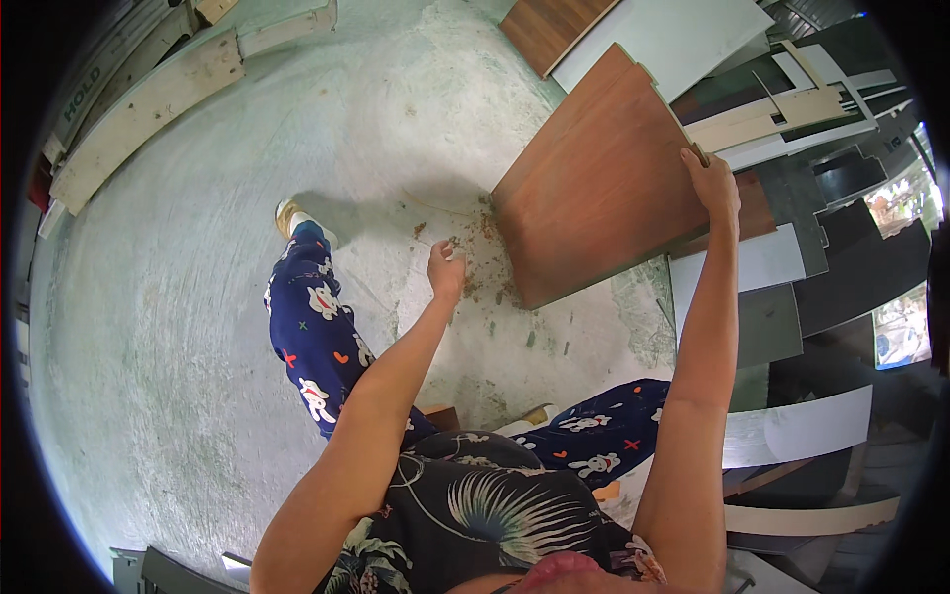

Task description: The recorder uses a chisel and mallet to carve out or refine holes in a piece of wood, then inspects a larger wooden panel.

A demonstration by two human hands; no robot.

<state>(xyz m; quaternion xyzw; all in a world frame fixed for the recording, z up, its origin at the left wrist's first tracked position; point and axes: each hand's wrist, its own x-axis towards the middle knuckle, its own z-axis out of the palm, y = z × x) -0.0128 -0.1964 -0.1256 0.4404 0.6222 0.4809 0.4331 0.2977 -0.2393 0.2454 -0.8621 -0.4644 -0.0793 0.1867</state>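
Note:
A large brown wood-grain board (604,183) stands tilted on the floor, its lower edge resting among scattered debris. My right hand (711,183) is closed over its upper right edge, the thumb on the brown face. To the left of the board, my left hand (446,269) hangs above the floor, apart from the board. Its fingers are curled in; whether something small is inside them I cannot make out. Brown crumbs and bits of dirt (480,259) lie on the floor between my left hand and the board's lower edge.
Stacked panels and strips (782,277) in white, grey and black crowd the right side. Another brown panel (554,30) and a white panel (658,45) lie behind the board. Long pale planks (148,124) line the far left. My feet stand apart on the greenish concrete floor (178,327).

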